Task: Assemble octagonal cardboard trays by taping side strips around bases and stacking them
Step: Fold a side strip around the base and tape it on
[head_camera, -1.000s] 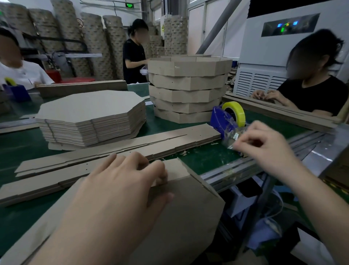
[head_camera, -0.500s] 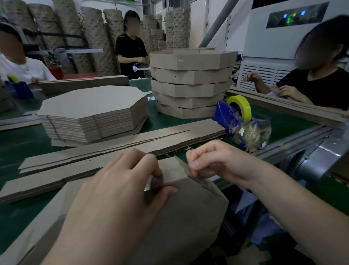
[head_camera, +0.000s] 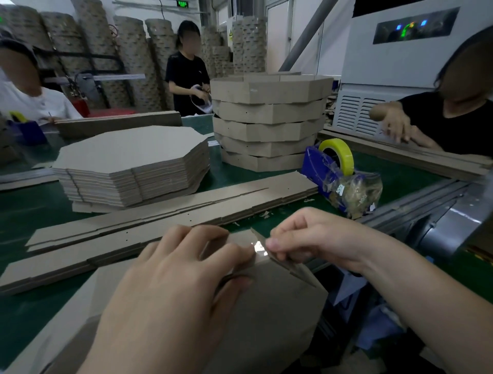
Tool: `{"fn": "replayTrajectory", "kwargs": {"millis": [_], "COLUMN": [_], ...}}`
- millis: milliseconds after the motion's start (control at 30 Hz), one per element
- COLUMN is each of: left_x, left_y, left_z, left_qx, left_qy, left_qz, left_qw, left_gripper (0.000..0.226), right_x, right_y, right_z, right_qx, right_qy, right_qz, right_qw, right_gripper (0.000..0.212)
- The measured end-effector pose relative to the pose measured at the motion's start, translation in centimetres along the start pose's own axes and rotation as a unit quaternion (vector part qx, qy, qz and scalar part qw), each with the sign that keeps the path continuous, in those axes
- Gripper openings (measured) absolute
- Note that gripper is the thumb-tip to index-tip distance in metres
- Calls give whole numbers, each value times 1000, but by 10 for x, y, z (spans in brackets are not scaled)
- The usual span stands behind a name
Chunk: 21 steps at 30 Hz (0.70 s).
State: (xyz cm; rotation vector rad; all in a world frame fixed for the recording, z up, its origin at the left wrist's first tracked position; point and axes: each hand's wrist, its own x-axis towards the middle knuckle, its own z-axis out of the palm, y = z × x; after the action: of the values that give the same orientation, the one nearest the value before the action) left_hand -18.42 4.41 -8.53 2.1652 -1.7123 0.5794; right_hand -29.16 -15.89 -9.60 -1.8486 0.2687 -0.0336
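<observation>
My left grip (head_camera: 186, 280) is clamped on the far corner of the tray (head_camera: 272, 320), fingers curled over its top edge and thumb on its face. The tray sits at the near edge of the tabletop (head_camera: 26, 213), right in front of me. My right grip (head_camera: 314, 237) pinches a shiny piece of tape (head_camera: 257, 247) at that corner. The print on the wad stuck to the dispenser (head_camera: 317, 165) and on the green overhead sign (head_camera: 182, 3) is too small to read
</observation>
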Motion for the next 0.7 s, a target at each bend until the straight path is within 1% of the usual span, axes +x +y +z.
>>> {"fn": "replayTrajectory", "kwargs": {"millis": [200,233,267,333,367,433,467,500,533,567,600,633,667,700], "left_x": [2,2,3,3,4,4,5,6,7,7,7,7,7,7], "left_y": [2,2,2,0,0,0,0,0,0,-1,-1,-2,-2,-2], "left_z": [4,4,5,6,6,7,6,7,7,7,7,7,7,8], "left_qx": [6,10,16,33,44,58,62,64,67,68,70,71,72,72], "left_qy": [-12,-15,-16,-19,-22,-27,-28,-31,-33,-32,-30,-28,-26,-23], "left_qz": [27,27,28,29,32,39,40,38,37,35,32,30,29,29], "left_qw": [1000,999,999,999,998,997,997,997,997,997,997,997,997,997], "left_gripper": [33,33,34,38,41,44,44,44,43,43,43,44,44,44], "right_x": [-2,-1,0,3,3,3,2,1,1,2,5,5,4,2], "right_y": [-4,-4,-3,0,3,8,9,10,13,18,26,33,42,51], "right_z": [-9,-11,-12,-13,-14,-19,-24,-32,-42,-57,-75,-95,-114,-130], "right_qx": [-15,-27,-56,-142,-165,-163,-163,-159,-145,-119,-109,-147,-217,-268], "right_qy": [-50,-53,-49,-37,-36,-41,-27,10,88,197,326,443,521,550], "right_qz": [98,113,130,162,170,160,147,133,116,97,77,72,94,128], "right_qw": [994,992,989,976,971,973,975,978,979,968,936,882,820,781], "right_gripper": [27,31,39,58,62,58,53,48,43,37,32,28,26,27]}}
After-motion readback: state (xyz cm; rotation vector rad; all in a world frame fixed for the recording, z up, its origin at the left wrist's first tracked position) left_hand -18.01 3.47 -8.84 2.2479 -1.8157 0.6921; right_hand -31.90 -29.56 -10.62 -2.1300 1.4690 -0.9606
